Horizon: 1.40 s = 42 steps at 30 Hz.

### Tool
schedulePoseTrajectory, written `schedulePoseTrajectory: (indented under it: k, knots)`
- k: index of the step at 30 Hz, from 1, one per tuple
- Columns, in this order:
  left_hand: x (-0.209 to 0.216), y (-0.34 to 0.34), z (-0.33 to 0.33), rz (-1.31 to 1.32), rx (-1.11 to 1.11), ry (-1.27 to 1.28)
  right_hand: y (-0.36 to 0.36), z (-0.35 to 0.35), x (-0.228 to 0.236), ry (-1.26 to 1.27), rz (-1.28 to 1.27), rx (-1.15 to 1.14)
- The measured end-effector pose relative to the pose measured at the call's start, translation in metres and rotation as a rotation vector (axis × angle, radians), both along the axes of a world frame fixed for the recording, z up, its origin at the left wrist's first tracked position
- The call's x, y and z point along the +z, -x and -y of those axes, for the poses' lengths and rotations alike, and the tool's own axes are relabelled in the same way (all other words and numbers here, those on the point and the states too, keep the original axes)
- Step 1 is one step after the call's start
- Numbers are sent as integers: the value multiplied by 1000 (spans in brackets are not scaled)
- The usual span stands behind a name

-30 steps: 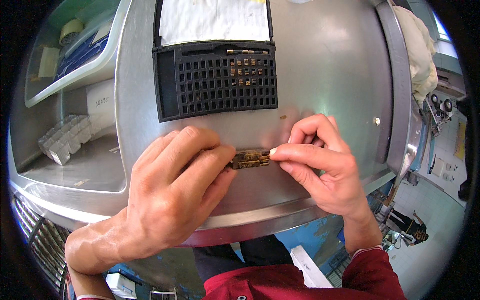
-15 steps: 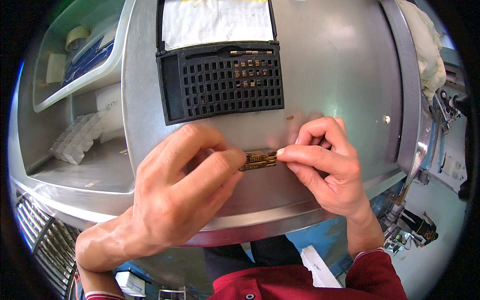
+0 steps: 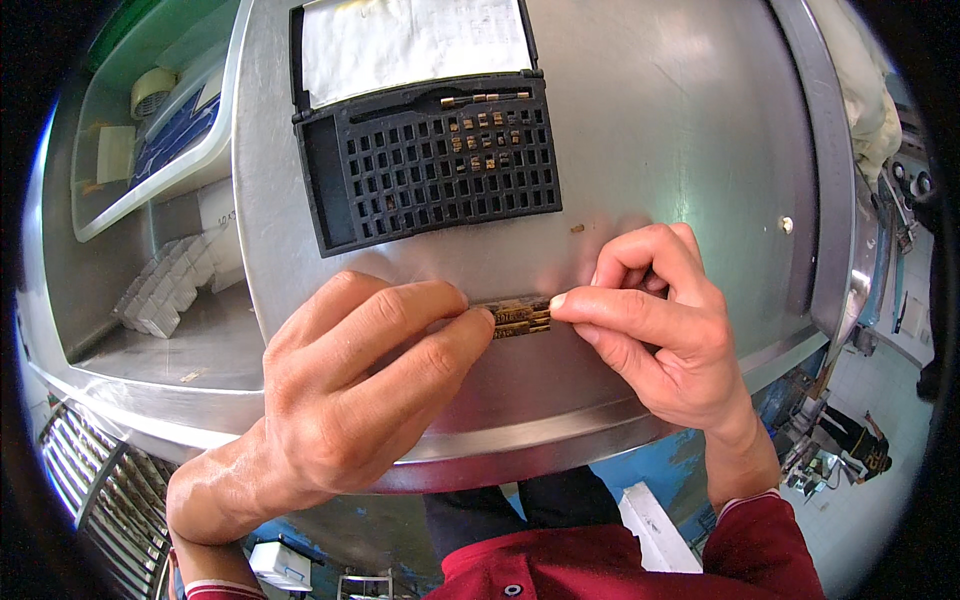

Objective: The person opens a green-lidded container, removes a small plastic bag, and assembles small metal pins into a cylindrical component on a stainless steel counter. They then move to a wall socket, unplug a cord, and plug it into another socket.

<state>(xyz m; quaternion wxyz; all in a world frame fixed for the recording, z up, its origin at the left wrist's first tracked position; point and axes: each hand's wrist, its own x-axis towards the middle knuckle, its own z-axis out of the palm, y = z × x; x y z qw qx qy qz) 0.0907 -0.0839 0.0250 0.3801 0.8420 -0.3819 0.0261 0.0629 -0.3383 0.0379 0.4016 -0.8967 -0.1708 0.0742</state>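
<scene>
Between my hands lies a small brass type holder [image 3: 522, 317], a flat bar with rows of brass character pieces, just above the metal tabletop. My left hand [image 3: 365, 370] pinches its left end, the fingers covering that part. At the other end, the thumb and index finger of my right hand [image 3: 665, 325] close on its tip. Beyond them sits an open black case [image 3: 440, 233] with a grid of small slots. Some slots hold little brass type pieces [image 3: 490, 142]. One loose brass piece [image 3: 577, 229] rests on the table to the right of the case.
The metal tabletop [image 3: 660, 130] has a raised right edge. At left is a recess with a clear divided plastic tray [image 3: 165, 290] and a translucent bin [image 3: 150, 210]. White cloth [image 3: 850, 90] hangs at the far right. Another person [image 3: 855, 445] is in the distance.
The view has shifted slightly, so the case appears further left. My left fingers have straightened and moved onto the holder's left end; the right hand keeps its pinch.
</scene>
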Motion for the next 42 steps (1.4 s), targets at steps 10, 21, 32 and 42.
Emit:
schedulePoseTrajectory:
  k: [10, 21, 32, 42]
  knots:
    - [-2, 2, 2, -22, 7, 38, 0, -1, 0, 0, 11, 6]
    - [9, 6, -2, -117, 2, -59, 1, -1, -3, -14, 34, 8]
    - [10, 7, -3, -101, -36, -80, 1, -3, -3, -17, 17, -2]
    - [1, 5, 2, -114, 92, 79, 0, -3, -2, 9, 21, -8]
